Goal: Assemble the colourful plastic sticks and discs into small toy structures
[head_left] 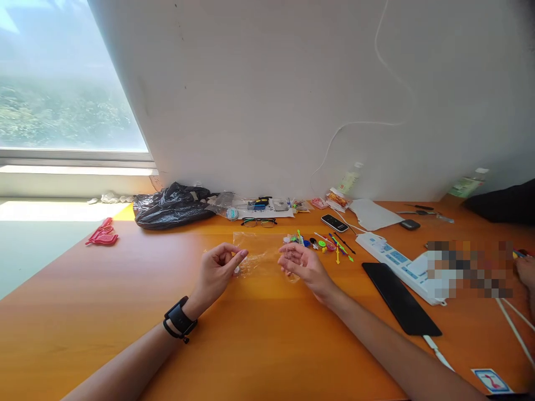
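My left hand [221, 272], with a black watch [180, 317] on its wrist, pinches a clear plastic bag [251, 260] between thumb and forefinger. A small whitish bit shows near the thumb, too small to name. Across from it, my right hand [306, 270] has its fingers curled around thin clear plastic [292, 276]. Whether this is part of the same bag I cannot tell. Just behind the right hand lies a pile of small coloured plastic pieces [321, 244], with several arrow-shaped sticks [337, 254] in yellow, green, blue and black.
Glasses [259, 223] and a black plastic bag [173, 207] lie toward the wall. A red plastic piece [103, 234] sits at left. On the right are a white power strip [393, 259], a black phone [401, 298] with a cable, and another person's hand [525, 272].
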`<control>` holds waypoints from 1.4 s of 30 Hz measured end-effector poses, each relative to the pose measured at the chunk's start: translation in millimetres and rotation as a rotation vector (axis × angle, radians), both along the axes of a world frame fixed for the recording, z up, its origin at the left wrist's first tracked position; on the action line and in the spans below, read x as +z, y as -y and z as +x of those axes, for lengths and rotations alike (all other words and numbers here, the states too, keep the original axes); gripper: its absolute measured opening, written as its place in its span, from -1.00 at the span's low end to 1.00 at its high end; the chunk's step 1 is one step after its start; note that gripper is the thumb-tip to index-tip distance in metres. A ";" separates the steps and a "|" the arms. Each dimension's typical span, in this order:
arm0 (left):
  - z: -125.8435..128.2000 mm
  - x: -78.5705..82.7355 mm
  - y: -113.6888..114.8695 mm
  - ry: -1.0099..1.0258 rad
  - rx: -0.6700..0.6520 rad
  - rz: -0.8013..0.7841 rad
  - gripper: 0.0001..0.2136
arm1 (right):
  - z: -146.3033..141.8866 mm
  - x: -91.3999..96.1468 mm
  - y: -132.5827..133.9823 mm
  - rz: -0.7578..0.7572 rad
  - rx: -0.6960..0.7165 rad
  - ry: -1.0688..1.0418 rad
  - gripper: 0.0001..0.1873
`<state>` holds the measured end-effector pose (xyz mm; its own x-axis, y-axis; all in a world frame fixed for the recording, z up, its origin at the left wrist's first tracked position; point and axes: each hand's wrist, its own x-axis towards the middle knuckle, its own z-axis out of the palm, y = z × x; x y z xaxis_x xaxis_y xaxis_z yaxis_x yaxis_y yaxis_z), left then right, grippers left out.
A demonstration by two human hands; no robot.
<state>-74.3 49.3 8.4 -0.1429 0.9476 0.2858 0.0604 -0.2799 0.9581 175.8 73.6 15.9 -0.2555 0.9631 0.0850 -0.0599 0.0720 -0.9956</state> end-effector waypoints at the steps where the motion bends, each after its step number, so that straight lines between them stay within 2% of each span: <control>1: 1.5 -1.5 1.1 0.001 -0.016 0.002 -0.67 | -1.6 -1.3 0.6 0.002 -0.016 0.017 -0.48; 6: 2.6 -4.8 2.0 -0.033 -0.010 -0.012 -0.62 | -2.1 -3.8 0.6 -0.028 -0.065 0.006 -0.58; 12: -5.4 6.5 -2.0 -0.017 0.075 -0.021 -0.54 | 4.3 1.2 -4.3 0.008 -0.117 -0.077 -0.57; 14: -7.4 7.9 -2.6 0.036 0.033 -0.012 -0.52 | 4.7 1.4 -5.1 0.041 -0.120 -0.074 -0.58; 18: -8.3 6.1 -0.3 0.136 -0.180 -0.039 -0.40 | 4.5 -2.0 -4.0 0.126 -0.108 -0.010 -0.60; 20: -6.7 7.8 3.7 0.135 -0.250 -0.056 -0.40 | 4.3 -4.5 -2.0 0.171 -0.109 0.055 -0.60; 22: -3.8 12.5 8.6 0.110 -0.266 -0.059 -0.46 | 4.0 -6.4 0.8 0.201 -0.104 0.119 -0.61; 26: 1.0 20.8 11.6 0.035 -0.171 -0.062 -0.60 | 2.3 -6.0 6.0 0.202 -0.070 0.152 -0.62; 32: -3.7 13.4 -0.8 0.007 0.048 -0.061 -0.60 | -0.9 -1.9 8.0 0.092 -0.032 0.093 -0.60; 34: -5.3 15.5 0.2 -0.002 0.087 -0.060 -0.59 | -1.3 -2.2 8.1 0.070 -0.027 0.074 -0.60; 36: -4.9 21.7 4.9 0.024 0.042 -0.077 -0.57 | -1.4 -2.9 7.3 0.069 -0.045 0.040 -0.60; 40: 0.6 32.5 14.2 0.072 -0.263 -0.200 -0.56 | -1.1 -3.2 3.3 0.091 -0.146 -0.068 -0.60; 42: 2.8 32.2 14.4 0.084 -0.285 -0.233 -0.56 | -0.9 -2.3 1.9 0.083 -0.191 -0.103 -0.59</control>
